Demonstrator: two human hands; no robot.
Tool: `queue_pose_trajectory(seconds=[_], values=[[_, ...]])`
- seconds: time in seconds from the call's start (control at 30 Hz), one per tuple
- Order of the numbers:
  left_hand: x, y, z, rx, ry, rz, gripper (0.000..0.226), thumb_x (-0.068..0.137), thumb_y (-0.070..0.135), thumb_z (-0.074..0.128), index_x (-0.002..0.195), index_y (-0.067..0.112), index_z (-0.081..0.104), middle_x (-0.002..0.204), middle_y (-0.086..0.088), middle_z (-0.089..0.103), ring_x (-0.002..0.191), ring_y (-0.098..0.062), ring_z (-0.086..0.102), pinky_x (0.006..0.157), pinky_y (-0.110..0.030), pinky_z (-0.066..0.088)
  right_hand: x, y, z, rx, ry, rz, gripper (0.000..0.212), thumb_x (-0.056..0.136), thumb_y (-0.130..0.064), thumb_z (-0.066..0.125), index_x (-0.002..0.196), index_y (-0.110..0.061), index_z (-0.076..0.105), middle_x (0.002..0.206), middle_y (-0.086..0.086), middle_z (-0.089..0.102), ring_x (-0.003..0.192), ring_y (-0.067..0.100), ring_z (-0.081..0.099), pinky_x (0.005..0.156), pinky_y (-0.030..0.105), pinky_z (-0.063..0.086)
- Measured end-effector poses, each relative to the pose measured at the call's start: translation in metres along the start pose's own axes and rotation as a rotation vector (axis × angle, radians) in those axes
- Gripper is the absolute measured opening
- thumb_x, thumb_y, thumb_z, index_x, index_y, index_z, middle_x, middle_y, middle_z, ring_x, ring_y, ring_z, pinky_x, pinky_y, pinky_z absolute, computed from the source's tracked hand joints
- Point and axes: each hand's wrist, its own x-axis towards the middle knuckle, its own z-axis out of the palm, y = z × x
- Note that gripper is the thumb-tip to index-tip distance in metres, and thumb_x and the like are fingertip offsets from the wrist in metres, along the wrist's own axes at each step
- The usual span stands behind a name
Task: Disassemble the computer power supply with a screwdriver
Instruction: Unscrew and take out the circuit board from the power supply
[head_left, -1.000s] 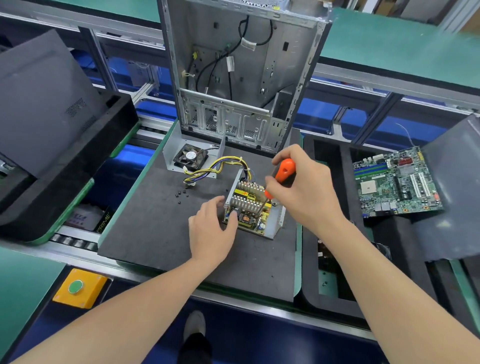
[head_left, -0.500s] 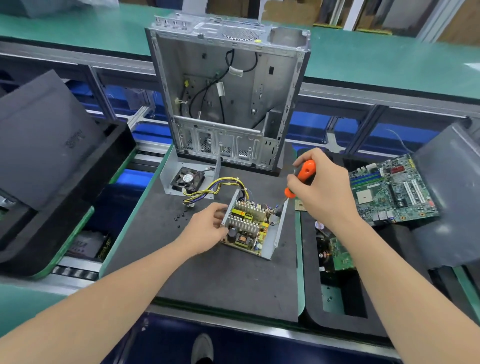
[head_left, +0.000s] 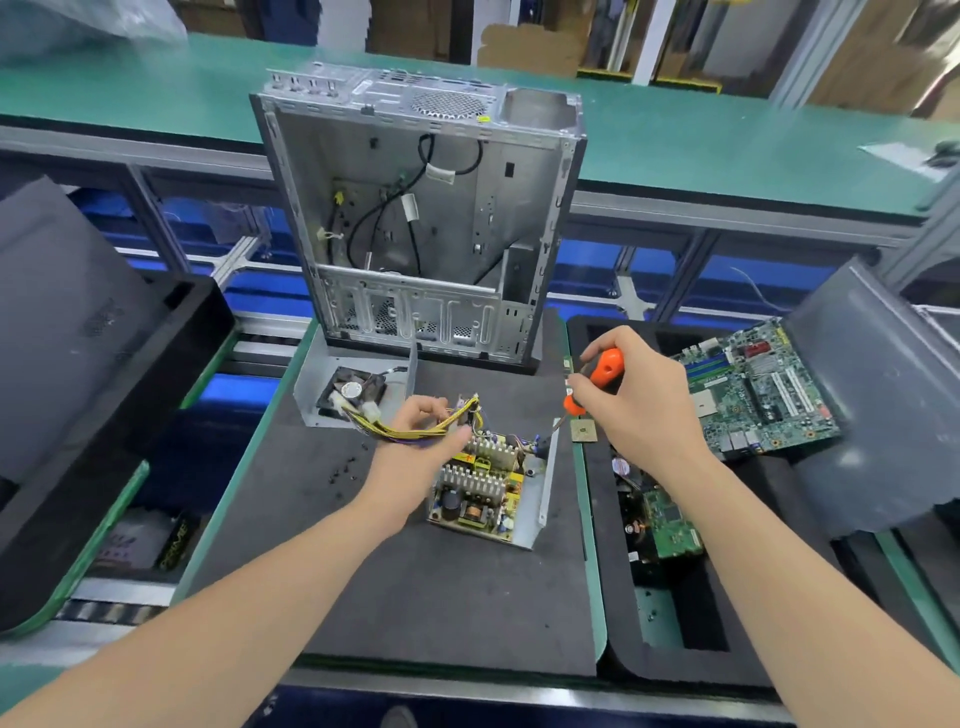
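Note:
The opened power supply lies on the dark foam mat, its yellow circuit board and silver heat sinks bare in the metal base. My left hand grips the yellow and black cable bundle at the unit's far left corner. My right hand holds the orange-handled screwdriver, its tip pointing down toward the unit's far right corner. The removed metal cover with the fan sits behind and to the left.
An empty computer case stands upright at the back of the mat. Several small black screws lie left of the unit. A green motherboard rests on the black tray at right, smaller boards below it. A dark panel leans at left.
My left hand moved from the unit's left edge up to the cable bundle and took hold of it. My right hand with the screwdriver drew back to the right, off the board.

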Motion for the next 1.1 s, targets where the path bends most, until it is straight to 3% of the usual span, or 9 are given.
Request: queue_pose_trajectory(seconds=[0.1, 0.2, 0.3, 0.43, 0.53, 0.67, 0.73, 0.93, 1.1], values=[[-0.005, -0.010, -0.002, 0.320, -0.131, 0.200, 0.026, 0.090, 0.007, 0.076, 0.091, 0.015, 0.051, 0.126, 0.008, 0.065, 0.130, -0.009, 0.058, 0.106, -0.033, 0.049, -0.001, -0.001, 0.000, -0.004, 0.012, 0.017, 0.020, 0.088, -0.027, 0.076, 0.096, -0.033, 0.058, 0.076, -0.009, 0.066, 0.077, 0.005, 0.063, 0.062, 0.014, 0.047], [-0.003, -0.017, -0.001, 0.624, -0.028, 0.251, 0.028, 0.086, 0.014, 0.074, 0.093, 0.024, 0.049, 0.104, 0.008, 0.067, 0.103, -0.016, 0.067, 0.091, -0.048, 0.055, -0.002, -0.002, -0.001, 0.029, 0.019, 0.041, 0.019, 0.090, -0.025, 0.076, 0.097, -0.030, 0.060, 0.077, -0.007, 0.067, 0.076, 0.002, 0.064, 0.058, 0.011, 0.047], [-0.004, -0.020, 0.003, 0.669, 0.108, 0.180, 0.049, 0.079, 0.020, 0.076, 0.110, 0.043, 0.045, 0.099, 0.028, 0.065, 0.086, -0.002, 0.067, 0.067, -0.036, 0.052, -0.001, -0.003, -0.002, 0.039, 0.032, 0.063, 0.018, 0.091, -0.025, 0.075, 0.098, -0.030, 0.060, 0.079, -0.006, 0.068, 0.077, 0.004, 0.064, 0.058, 0.015, 0.048], [-0.007, -0.019, 0.008, 0.719, 0.073, 0.246, 0.101, 0.081, 0.014, 0.079, 0.147, 0.058, 0.016, 0.134, 0.046, 0.046, 0.096, 0.000, 0.063, 0.072, -0.028, 0.050, 0.002, -0.004, -0.002, 0.023, 0.035, 0.064, 0.018, 0.091, -0.025, 0.075, 0.099, -0.028, 0.060, 0.079, -0.008, 0.067, 0.078, 0.001, 0.062, 0.059, 0.011, 0.043], [-0.008, -0.012, -0.001, 0.821, -0.025, 0.304, 0.089, 0.089, 0.011, 0.070, 0.150, 0.058, 0.024, 0.145, 0.033, 0.044, 0.115, -0.001, 0.058, 0.091, -0.032, 0.054, 0.006, -0.005, 0.001, 0.021, 0.037, 0.048, 0.019, 0.092, -0.026, 0.076, 0.099, -0.028, 0.059, 0.078, -0.008, 0.065, 0.078, 0.000, 0.061, 0.060, 0.008, 0.043], [-0.017, -0.013, -0.018, 0.994, -0.139, 0.492, 0.061, 0.094, 0.016, 0.061, 0.141, 0.047, 0.038, 0.148, 0.029, 0.040, 0.122, -0.003, 0.058, 0.080, -0.032, 0.056, 0.014, -0.008, 0.011, -0.014, 0.015, 0.015, 0.020, 0.093, -0.029, 0.074, 0.097, -0.033, 0.055, 0.073, -0.010, 0.061, 0.071, 0.002, 0.062, 0.058, 0.011, 0.044], [-0.014, -0.021, -0.026, 1.029, -0.219, 0.577, 0.056, 0.095, 0.022, 0.061, 0.146, 0.038, 0.041, 0.153, 0.017, 0.040, 0.134, -0.010, 0.051, 0.097, -0.036, 0.055, 0.019, -0.009, 0.019, -0.021, 0.000, 0.008, 0.022, 0.094, -0.027, 0.072, 0.094, -0.035, 0.052, 0.071, -0.010, 0.061, 0.072, 0.000, 0.062, 0.059, 0.009, 0.043], [0.015, -0.024, -0.067, 1.110, -0.533, 0.679, 0.081, 0.095, 0.057, 0.056, 0.163, 0.033, 0.017, 0.167, 0.018, 0.018, 0.150, -0.004, 0.029, 0.121, -0.023, 0.026, 0.034, -0.004, 0.043, -0.094, -0.052, 0.032, 0.021, 0.094, -0.026, 0.069, 0.095, -0.034, 0.050, 0.071, -0.008, 0.060, 0.075, 0.012, 0.059, 0.060, 0.025, 0.043], [0.008, -0.015, -0.058, 0.818, -0.407, 0.382, 0.090, 0.087, 0.049, 0.068, 0.160, 0.047, 0.015, 0.161, 0.027, 0.026, 0.140, 0.011, 0.037, 0.107, -0.026, 0.043, 0.036, 0.000, 0.053, -0.105, -0.064, 0.099, 0.020, 0.094, -0.025, 0.066, 0.095, -0.034, 0.049, 0.072, -0.006, 0.064, 0.076, 0.013, 0.062, 0.066, 0.037, 0.054]])
